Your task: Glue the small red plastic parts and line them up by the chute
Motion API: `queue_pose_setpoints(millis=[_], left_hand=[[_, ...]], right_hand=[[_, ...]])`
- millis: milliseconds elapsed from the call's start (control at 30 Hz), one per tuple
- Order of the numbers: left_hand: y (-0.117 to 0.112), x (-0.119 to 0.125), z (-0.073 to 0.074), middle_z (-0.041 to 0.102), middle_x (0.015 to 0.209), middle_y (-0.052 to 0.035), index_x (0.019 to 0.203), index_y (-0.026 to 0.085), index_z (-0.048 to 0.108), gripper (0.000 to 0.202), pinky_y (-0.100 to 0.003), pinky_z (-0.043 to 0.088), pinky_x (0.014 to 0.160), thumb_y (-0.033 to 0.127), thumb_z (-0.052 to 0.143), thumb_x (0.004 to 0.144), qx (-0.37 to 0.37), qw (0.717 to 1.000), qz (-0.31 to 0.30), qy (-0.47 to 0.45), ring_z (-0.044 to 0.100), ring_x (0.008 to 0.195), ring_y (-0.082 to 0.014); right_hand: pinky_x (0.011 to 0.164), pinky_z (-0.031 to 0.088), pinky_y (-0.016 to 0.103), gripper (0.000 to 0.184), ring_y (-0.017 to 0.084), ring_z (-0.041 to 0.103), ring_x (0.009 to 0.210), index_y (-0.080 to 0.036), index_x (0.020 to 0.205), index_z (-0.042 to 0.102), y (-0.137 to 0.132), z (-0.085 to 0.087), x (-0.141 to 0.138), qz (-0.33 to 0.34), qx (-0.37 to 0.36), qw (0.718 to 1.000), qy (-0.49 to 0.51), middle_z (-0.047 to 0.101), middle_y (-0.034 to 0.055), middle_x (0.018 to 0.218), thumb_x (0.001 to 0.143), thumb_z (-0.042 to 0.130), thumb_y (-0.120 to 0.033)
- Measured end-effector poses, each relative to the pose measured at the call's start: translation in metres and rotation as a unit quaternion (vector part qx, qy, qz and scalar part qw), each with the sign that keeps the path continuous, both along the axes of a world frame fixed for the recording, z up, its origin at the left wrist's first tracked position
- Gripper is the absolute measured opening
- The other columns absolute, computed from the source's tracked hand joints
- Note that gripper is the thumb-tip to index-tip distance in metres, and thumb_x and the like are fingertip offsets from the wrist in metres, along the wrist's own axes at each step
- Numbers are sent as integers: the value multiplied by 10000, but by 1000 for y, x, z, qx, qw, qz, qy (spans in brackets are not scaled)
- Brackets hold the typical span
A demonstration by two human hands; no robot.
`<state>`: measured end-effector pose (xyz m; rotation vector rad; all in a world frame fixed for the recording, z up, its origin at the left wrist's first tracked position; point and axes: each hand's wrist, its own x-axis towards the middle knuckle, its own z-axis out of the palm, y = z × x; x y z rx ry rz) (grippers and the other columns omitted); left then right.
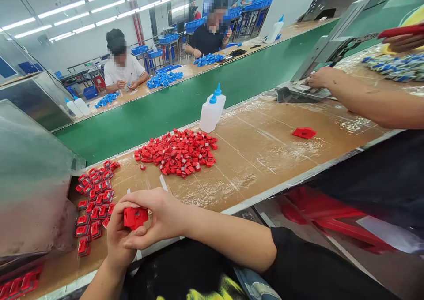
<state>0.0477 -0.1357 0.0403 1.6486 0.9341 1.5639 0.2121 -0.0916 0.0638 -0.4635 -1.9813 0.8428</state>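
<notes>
Close in front of me a red plastic part (135, 218) with a small opening in it is held between both hands. My left hand (116, 240) closes around its left and lower side. My right hand (160, 214) reaches over from the right, fingers and thumb curled about the same part. Beyond my hands lies a heap of small red plastic pieces (179, 152). To the left, rows of red parts with dark edges (96, 198) are laid out on the brown bench top (245, 167).
Two white bottles with blue tips (210, 112) stand by the green conveyor belt (159, 119). A metal housing (33, 181) borders the left side. On the right, a co-worker's arm (367, 97) works at a lever press (318, 57); a red part (304, 133) lies nearby. Two people sit across the belt.
</notes>
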Motion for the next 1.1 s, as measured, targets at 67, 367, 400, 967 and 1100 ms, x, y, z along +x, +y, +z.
queue_pose_setpoints(millis=[67, 367, 400, 967, 1100], left_hand=[[-1, 2, 1, 665, 945, -25, 1063, 224, 696, 313, -201, 489, 664, 350, 840, 816, 6, 1000, 10, 8, 614, 771, -142], [10, 2, 0, 709, 967, -50, 1036, 198, 727, 328, -242, 553, 769, 343, 871, 779, -61, 998, 29, 5, 666, 858, -180], [12, 1, 1, 720, 959, -56, 1033, 189, 735, 356, -257, 564, 775, 354, 889, 758, -77, 997, 31, 2, 678, 860, -192], [11, -2, 20, 772, 902, -44, 976, 201, 786, 227, -283, 539, 745, 339, 856, 809, -112, 972, -33, 202, 707, 815, -212], [7, 5, 25, 757, 785, -15, 879, 205, 786, 181, -255, 505, 658, 377, 828, 843, -72, 972, -46, 219, 671, 690, -178]], right_hand=[[766, 521, 234, 576, 160, 707, 858, -165, 1205, 669, -2, -1, -1, -14, 5, 1000, 9, 759, 42, 996, 764, 821, -503], [864, 556, 262, 696, 184, 717, 986, -170, 1315, 606, 18, -20, 1, 10, -14, 1000, 8, 744, 83, 1153, 770, 842, -532], [917, 560, 277, 763, 199, 708, 1075, -177, 1374, 570, 24, -23, 5, 33, 5, 999, 2, 717, 103, 1244, 763, 858, -532], [1110, 523, 359, 1005, 257, 652, 1296, -195, 1500, 479, 29, -39, 23, 125, -9, 992, 19, 636, 170, 1422, 669, 939, -523], [1005, 573, 305, 852, 224, 734, 1128, -169, 1430, 562, 24, -42, 20, 86, 38, 995, 27, 722, 144, 1294, 751, 854, -592]])
